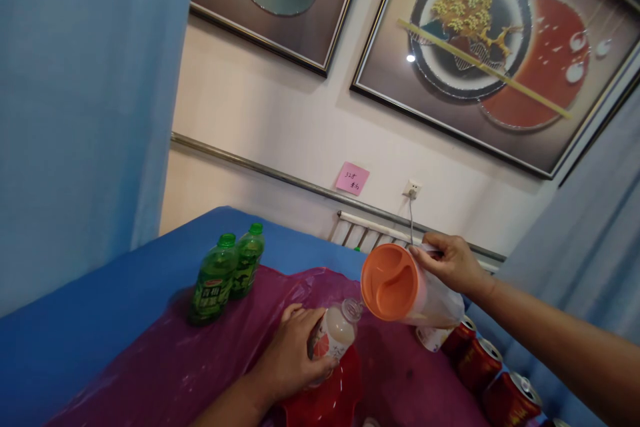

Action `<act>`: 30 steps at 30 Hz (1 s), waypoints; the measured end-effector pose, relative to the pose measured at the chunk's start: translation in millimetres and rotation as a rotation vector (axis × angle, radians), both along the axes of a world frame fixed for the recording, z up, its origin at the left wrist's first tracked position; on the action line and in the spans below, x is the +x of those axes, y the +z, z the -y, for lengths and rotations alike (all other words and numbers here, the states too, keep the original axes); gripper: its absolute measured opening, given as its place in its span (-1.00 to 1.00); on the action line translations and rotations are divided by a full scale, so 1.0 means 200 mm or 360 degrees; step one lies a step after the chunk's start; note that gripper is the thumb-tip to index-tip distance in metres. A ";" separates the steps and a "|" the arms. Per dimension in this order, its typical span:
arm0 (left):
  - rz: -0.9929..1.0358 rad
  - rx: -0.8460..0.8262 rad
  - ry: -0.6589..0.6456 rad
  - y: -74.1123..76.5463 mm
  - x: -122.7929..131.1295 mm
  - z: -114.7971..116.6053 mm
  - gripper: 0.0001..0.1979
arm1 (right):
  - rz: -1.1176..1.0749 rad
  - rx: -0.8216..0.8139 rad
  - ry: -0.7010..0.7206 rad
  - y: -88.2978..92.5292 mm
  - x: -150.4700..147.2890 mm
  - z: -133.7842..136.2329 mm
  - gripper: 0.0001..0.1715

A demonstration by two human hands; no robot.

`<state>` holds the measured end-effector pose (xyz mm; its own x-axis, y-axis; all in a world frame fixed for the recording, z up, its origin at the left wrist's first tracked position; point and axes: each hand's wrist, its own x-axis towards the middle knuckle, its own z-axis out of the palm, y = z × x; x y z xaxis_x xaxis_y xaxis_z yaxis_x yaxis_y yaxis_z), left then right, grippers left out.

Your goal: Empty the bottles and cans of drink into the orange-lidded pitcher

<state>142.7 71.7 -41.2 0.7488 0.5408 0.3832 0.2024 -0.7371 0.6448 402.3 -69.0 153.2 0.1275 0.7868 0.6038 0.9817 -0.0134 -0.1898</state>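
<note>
My left hand [295,350] is wrapped round a clear bottle [341,328] with a fruit-pattern label, its uncapped mouth tilted up to the right. Beneath the bottle lies a red glossy tray or dish [345,390]. My right hand [450,263] grips the handle of a translucent pitcher [435,297] with an orange lid [389,282]. The pitcher is tipped on its side, its lid facing left and its spout edge close to the bottle's mouth. Pale liquid shows low in the pitcher. Whether a stream runs between the two I cannot tell.
Two green bottles [215,283] stand on the table's left, on a purple plastic sheet [210,360] over a blue cover [295,247]. Several red cans [480,363] and a white can [431,337] line the right. Blue curtains [85,93] hang at both sides.
</note>
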 end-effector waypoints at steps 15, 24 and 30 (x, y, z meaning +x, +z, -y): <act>-0.0024 -0.0030 -0.0038 0.00 0.00 0.00 -0.34 | 0.0008 -0.0019 -0.0020 0.00 0.01 0.00 -0.44; 0.0005 -0.0013 -0.0057 0.00 0.00 0.00 -0.41 | -0.0007 -0.0027 -0.0008 0.00 0.00 0.01 -0.44; 0.0028 0.0003 -0.0057 -0.02 0.00 0.00 -0.37 | -0.0014 -0.0032 -0.0002 -0.01 0.01 0.01 -0.44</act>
<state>143.6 72.7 -45.2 0.7607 0.5132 0.3975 0.1646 -0.7449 0.6466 403.6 -70.6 151.7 0.1339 0.7986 0.5868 0.9800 -0.0188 -0.1979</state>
